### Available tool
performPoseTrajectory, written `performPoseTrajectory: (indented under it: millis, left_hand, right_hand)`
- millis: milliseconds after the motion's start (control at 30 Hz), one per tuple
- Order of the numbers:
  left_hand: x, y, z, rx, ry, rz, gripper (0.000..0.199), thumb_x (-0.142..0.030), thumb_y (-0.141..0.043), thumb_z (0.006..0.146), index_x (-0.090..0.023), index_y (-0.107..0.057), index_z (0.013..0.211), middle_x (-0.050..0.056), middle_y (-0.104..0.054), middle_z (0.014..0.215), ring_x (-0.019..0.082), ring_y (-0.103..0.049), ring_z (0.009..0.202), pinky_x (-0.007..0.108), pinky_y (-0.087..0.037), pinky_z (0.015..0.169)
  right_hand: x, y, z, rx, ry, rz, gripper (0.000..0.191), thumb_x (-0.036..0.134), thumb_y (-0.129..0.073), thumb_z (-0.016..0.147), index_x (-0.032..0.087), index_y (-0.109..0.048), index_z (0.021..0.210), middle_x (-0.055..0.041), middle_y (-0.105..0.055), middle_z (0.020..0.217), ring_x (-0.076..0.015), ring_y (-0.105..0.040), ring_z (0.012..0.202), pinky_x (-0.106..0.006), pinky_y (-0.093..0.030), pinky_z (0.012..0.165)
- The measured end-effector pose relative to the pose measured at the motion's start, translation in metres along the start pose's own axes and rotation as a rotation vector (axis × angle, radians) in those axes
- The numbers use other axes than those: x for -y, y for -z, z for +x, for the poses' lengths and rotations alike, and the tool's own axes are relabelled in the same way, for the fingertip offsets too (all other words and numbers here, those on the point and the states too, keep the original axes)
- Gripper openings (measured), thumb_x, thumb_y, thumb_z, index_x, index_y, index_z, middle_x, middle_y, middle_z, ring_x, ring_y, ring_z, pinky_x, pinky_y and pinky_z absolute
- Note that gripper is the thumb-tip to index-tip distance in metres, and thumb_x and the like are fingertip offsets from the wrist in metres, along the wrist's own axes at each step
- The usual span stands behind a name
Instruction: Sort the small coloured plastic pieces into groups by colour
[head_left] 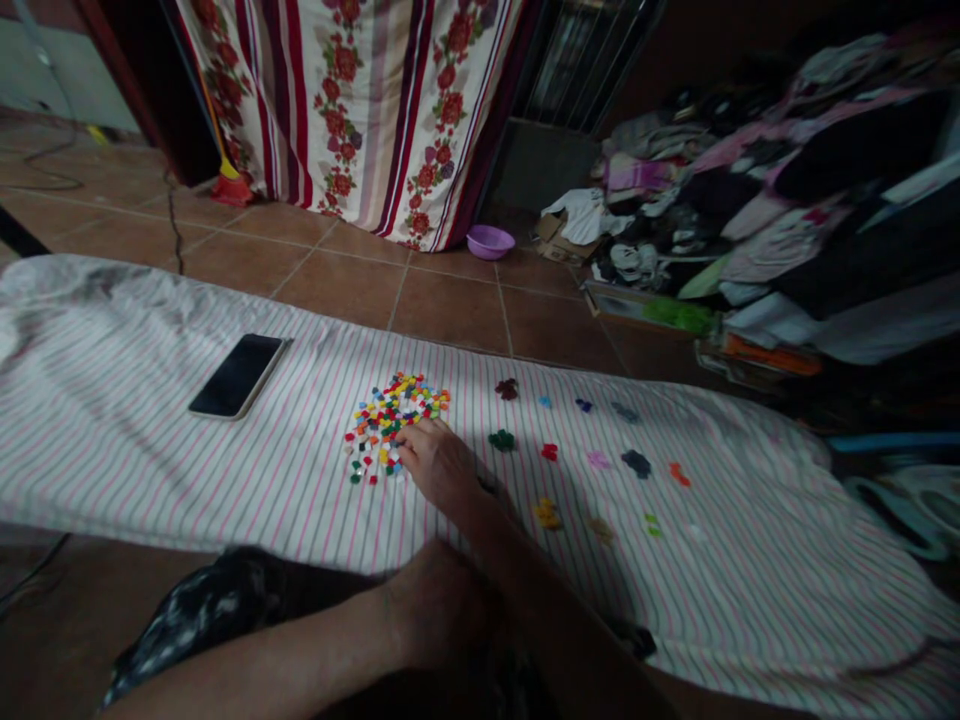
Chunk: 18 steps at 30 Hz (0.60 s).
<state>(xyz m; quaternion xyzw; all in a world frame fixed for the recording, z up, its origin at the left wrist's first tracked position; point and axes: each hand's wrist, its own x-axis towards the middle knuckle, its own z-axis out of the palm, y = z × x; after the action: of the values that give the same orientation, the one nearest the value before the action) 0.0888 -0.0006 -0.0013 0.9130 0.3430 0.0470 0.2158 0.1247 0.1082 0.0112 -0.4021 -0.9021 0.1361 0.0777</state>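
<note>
My right hand (439,462) reaches over the right side of a mixed heap of small coloured cubes (397,412). Its fingers are pressed together and bent down onto the cubes; whatever is between the fingertips is hidden. My left hand (442,595) lies low by the cloth's near edge, partly behind my right forearm, and its fingers are in shadow. To the right are small groups sorted by colour, among them dark brown cubes (507,389), dark green cubes (502,440), red cubes (550,452), yellow cubes (547,514) and dark grey cubes (636,463).
A striped cloth (315,470) covers the long surface. A phone (238,376) lies on it at left. Beyond, on the tiled floor, are a purple basin (490,242), a red broom (232,187) and piled clothes (720,190). A flowered curtain (375,110) hangs behind.
</note>
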Motion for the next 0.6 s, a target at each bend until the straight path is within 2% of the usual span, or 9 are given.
performPoseTrajectory:
  millis: [200, 333, 600]
  left_hand:
    - [0.003, -0.007, -0.002, -0.057, -0.032, 0.021, 0.015, -0.023, -0.054, 0.089, -0.018, -0.068, 0.09, 0.002, -0.074, 0.086, 0.021, -0.068, 0.073, 0.029, -0.047, 0.057]
    - [0.002, -0.007, -0.001, -0.033, -0.017, 0.041, 0.016, -0.022, -0.052, 0.089, -0.018, -0.068, 0.088, 0.003, -0.073, 0.083, 0.021, -0.068, 0.069, 0.03, -0.045, 0.053]
    - [-0.004, -0.001, 0.005, -0.023, -0.015, 0.038, 0.015, -0.023, -0.055, 0.088, -0.019, -0.068, 0.083, 0.002, -0.072, 0.075, 0.018, -0.067, 0.061, 0.027, -0.04, 0.047]
  right_hand:
    - [-0.004, -0.007, 0.001, -0.085, 0.055, 0.07, 0.008, 0.018, -0.057, 0.088, 0.019, -0.064, 0.089, -0.0048, -0.066, 0.091, -0.0194, -0.056, 0.091, -0.031, -0.041, 0.081]
    - [-0.003, -0.004, -0.001, -0.123, 0.057, 0.127, 0.004, 0.017, -0.059, 0.086, 0.019, -0.062, 0.086, -0.0044, -0.068, 0.088, -0.0199, -0.057, 0.088, -0.031, -0.042, 0.079]
    - [-0.012, 0.0, -0.006, -0.231, 0.112, 0.283, 0.017, 0.007, -0.048, 0.081, 0.02, -0.057, 0.089, -0.0033, -0.066, 0.086, -0.0164, -0.06, 0.079, -0.027, -0.045, 0.074]
